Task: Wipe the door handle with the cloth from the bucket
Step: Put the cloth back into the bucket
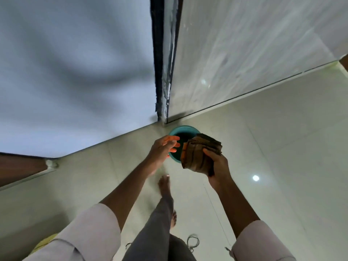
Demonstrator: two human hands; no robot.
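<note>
A folded brown striped cloth (199, 156) is gripped in my right hand (218, 166), held above the floor just over the near right side of a teal bucket (183, 129). The bucket stands on the floor at the corner where two walls meet, and its inside looks dark. My left hand (162, 149) hovers over the bucket's left rim with fingers spread, holding nothing, a short gap from the cloth. No door handle shows in this view.
A pale wall (75, 72) fills the left, a glossy marbled panel (254, 53) the right, with a dark vertical gap (160, 63) between them. A brown door edge (20, 170) shows at far left. My bare feet (165, 187) stand on the glossy tiled floor (282, 166).
</note>
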